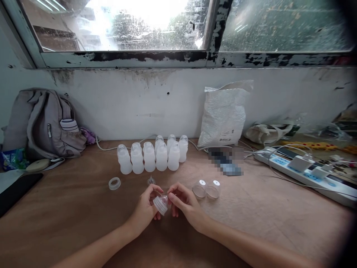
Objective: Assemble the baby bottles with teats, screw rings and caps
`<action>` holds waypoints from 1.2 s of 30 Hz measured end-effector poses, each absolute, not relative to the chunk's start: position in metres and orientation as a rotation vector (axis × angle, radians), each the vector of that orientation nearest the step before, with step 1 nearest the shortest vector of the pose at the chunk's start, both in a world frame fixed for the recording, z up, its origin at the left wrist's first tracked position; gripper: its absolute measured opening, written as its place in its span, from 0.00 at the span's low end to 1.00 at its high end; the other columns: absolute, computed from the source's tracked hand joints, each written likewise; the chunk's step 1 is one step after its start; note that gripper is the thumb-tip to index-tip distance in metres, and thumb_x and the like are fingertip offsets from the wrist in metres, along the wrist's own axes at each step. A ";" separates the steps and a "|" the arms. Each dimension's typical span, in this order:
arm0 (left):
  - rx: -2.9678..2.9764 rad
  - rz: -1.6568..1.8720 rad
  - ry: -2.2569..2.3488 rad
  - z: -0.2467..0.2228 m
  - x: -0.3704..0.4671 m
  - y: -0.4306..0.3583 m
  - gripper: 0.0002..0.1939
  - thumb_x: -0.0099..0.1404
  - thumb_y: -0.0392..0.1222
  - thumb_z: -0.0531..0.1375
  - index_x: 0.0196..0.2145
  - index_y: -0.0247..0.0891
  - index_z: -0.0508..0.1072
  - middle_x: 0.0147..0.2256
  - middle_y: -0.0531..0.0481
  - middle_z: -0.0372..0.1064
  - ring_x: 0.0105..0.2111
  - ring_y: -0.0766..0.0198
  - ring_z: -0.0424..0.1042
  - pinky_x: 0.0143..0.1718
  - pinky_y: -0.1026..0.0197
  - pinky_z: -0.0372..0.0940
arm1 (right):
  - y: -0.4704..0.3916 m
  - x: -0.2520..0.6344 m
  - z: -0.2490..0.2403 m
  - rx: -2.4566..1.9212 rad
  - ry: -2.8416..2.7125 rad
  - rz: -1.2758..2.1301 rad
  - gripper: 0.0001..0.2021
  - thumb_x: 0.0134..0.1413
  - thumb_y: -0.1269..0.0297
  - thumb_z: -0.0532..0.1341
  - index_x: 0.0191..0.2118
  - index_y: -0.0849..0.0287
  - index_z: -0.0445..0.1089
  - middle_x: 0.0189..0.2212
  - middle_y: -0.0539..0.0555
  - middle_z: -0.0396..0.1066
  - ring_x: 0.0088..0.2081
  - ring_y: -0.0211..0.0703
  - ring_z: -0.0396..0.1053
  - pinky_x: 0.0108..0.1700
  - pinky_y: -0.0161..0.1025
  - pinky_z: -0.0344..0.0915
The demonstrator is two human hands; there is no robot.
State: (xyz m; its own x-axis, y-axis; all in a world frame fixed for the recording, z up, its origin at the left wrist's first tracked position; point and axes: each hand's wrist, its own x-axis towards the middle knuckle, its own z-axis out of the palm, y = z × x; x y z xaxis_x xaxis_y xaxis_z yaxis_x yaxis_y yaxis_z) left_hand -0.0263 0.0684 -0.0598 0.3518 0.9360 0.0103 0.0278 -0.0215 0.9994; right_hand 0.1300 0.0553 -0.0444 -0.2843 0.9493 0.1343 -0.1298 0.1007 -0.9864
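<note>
Between my hands, near the table's front, is a translucent bottle collar with a clear nipple (pixel 161 205). My left hand (pixel 148 204) has its fingers wrapped round the collar's side. The thumb and forefinger of my right hand (pixel 184 204) pinch the nipple's tip. Just beyond them a loose clear nipple (pixel 151 180) stands on the table. A translucent ring (pixel 114 183) lies farther left. To the right are two clear caps (pixel 199 191) with white round spots. Several frosted bottles (pixel 150 158) with clear tops stand in rows behind.
A grey backpack (pixel 41 123) leans at the back left, above a black flat object (pixel 19 193). A white plastic bag (pixel 223 115) stands against the wall. At the right lie a power strip (pixel 298 171) with chargers and cables, and a blurred-out dark object (pixel 227 162).
</note>
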 end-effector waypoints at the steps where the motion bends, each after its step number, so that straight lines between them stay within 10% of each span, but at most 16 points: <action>1: 1.404 0.932 0.949 -0.058 -0.026 0.068 0.13 0.57 0.47 0.57 0.34 0.38 0.59 0.26 0.56 0.63 0.13 0.76 0.60 0.12 0.72 0.54 | 0.057 0.130 -0.045 -0.891 -1.359 1.379 0.11 0.53 0.56 0.56 0.32 0.58 0.58 0.21 0.45 0.61 0.16 0.29 0.59 0.17 0.29 0.55; 10: 1.457 0.904 1.030 -0.051 -0.027 0.064 0.15 0.58 0.41 0.54 0.45 0.41 0.61 0.44 0.47 0.62 0.19 0.75 0.65 0.18 0.68 0.60 | 0.065 0.133 -0.046 -0.980 -1.215 1.197 0.11 0.52 0.56 0.57 0.30 0.58 0.58 0.14 0.40 0.52 0.12 0.26 0.47 0.13 0.27 0.44; 26: 2.190 1.147 0.944 -0.027 -0.034 0.051 0.07 0.60 0.33 0.52 0.37 0.39 0.65 0.36 0.49 0.64 0.31 0.67 0.65 0.29 0.66 0.62 | 0.071 0.139 -0.046 -0.988 -2.027 0.941 0.05 0.50 0.65 0.57 0.31 0.61 0.63 0.18 0.44 0.56 0.20 0.31 0.52 0.22 0.30 0.50; 36: 2.590 1.110 1.472 0.109 -0.049 0.168 0.14 0.61 0.47 0.48 0.30 0.37 0.69 0.28 0.51 0.69 0.27 0.66 0.66 0.32 0.65 0.60 | 0.066 0.139 -0.045 -0.979 -2.061 0.837 0.05 0.52 0.64 0.55 0.34 0.59 0.63 0.17 0.44 0.56 0.20 0.32 0.53 0.23 0.29 0.50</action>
State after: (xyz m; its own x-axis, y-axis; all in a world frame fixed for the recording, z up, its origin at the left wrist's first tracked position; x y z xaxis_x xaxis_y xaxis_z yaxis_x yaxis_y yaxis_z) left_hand -0.0489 0.1680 0.1091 0.3273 0.7410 0.5864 0.7675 -0.5705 0.2925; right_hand 0.1386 0.0663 -0.0454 -0.4720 0.8254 0.3098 0.3759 0.5063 -0.7761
